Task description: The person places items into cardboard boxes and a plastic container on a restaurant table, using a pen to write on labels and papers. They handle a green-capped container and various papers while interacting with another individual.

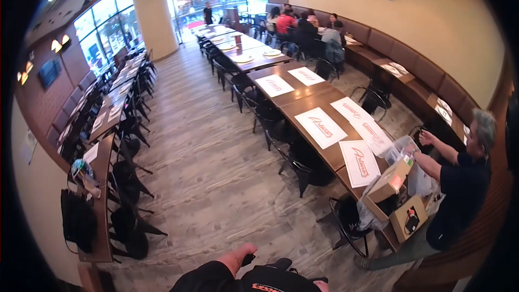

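Observation:
At the lower edge, my left arm point(238, 258) comes out of a black sleeve, bent, with a small black thing point(248, 259) beside it. Its fingers cannot be made out. Only a sliver of skin of my right arm or hand point(321, 284) shows further right. Neither appears to touch the furniture. Nearest on the right is a black metal chair point(346, 216) at the end of a long brown table point(305, 99). Cardboard boxes point(392, 178) and clear plastic wrapping point(400, 146) sit on that end. Printed white paper placemats point(320, 127) lie along the table.
A co-worker point(459, 173) in a dark top stands at the boxes, hands raised near the plastic. Wooden floor point(184, 178) runs between two table rows. At left, a black bag point(78, 219) rests by a narrow table. Several people point(308, 27) sit at the far right; another point(208, 13) stands near the windows.

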The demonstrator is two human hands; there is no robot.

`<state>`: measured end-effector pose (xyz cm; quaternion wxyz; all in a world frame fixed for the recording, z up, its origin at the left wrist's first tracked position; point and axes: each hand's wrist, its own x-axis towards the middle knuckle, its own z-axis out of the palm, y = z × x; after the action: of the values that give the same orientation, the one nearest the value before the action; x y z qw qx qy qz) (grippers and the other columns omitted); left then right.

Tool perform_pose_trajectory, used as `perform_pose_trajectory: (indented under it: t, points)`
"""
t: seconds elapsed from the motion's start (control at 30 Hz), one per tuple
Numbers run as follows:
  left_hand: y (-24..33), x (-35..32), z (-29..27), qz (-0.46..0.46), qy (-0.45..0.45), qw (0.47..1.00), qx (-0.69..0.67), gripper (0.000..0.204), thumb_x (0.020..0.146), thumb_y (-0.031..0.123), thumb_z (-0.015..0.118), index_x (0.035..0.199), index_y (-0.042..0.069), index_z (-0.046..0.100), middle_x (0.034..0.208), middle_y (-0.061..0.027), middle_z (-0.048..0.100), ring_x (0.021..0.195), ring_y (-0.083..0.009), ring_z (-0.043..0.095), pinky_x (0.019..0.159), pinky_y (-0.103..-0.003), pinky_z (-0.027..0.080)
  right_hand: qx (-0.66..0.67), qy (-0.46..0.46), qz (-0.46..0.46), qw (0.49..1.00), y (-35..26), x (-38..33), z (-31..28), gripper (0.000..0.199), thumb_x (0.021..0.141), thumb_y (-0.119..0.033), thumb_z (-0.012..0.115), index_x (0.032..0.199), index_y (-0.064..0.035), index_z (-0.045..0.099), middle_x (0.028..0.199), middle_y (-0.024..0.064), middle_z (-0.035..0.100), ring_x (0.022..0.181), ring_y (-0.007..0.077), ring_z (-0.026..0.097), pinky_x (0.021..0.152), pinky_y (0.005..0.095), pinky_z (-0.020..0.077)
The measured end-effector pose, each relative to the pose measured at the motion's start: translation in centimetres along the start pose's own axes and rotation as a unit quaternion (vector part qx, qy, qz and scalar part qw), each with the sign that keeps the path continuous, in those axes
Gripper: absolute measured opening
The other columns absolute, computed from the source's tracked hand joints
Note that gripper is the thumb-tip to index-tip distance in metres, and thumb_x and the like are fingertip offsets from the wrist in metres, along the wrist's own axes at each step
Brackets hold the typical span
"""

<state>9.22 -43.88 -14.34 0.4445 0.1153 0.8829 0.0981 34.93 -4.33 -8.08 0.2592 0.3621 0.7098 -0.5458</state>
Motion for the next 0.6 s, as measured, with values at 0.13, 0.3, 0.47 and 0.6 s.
perform_pose_trajectory:
  t: [0.13,0.3,0.47,0.6]
  points:
    - [-0.5,0.6,2.8,-0.012,0.082,0.997,0.002,0.04,0.079,0.037,0.048,0.095,0.006,0.068,0.101,-0.0181,0.064,0.094,-0.0363,0.061,0.082,-0.047,0.048,-0.046,-0.049,-0.022,0.997,-1.7,0.3,1.5,0.035,0.093,-0.028,0.046,0.121,-0.0085,0.052,0.097,0.0184,0.06,0.085,0.034,0.055,0.075,0.0428,0.0466]
    - [2.9,2.0,7.8,0.047,0.071,0.99,-0.11,0.04,0.08,0.038,0.047,0.094,0.008,0.069,0.101,-0.0171,0.065,0.094,-0.0376,0.06,0.083,-0.044,0.047,0.084,-0.025,0.059,0.994,0.3,7.9,2.3,0.017,0.089,-0.02,0.053,0.098,-0.0064,0.057,0.076,0.0083,0.064,0.052,0.0154,0.059,0.043,0.0287,0.046]
    - [2.9,1.2,8.2,0.086,0.021,0.99,-0.11,0.036,0.082,0.034,0.047,0.097,0.009,0.068,0.101,-0.0176,0.064,0.095,-0.0373,0.06,0.084,-0.044,0.048,0.072,-0.05,0.017,0.996,0.4,9.5,2.1,0.016,0.089,-0.02,0.053,0.096,-0.0063,0.057,0.076,0.0079,0.064,0.052,0.0157,0.059,0.043,0.0278,0.0458]
    - [-1.7,2.8,8.9,0.113,0.043,0.992,0.019,0.033,0.084,0.034,0.048,0.1,0.013,0.068,0.104,-0.0158,0.064,0.097,-0.0352,0.06,0.084,-0.044,0.048,0.052,-0.046,0.016,0.997,-1.1,7.1,2.9,0.016,0.089,-0.02,0.053,0.095,-0.0062,0.057,0.075,0.0078,0.064,0.052,0.0158,0.058,0.042,0.0279,0.0454]
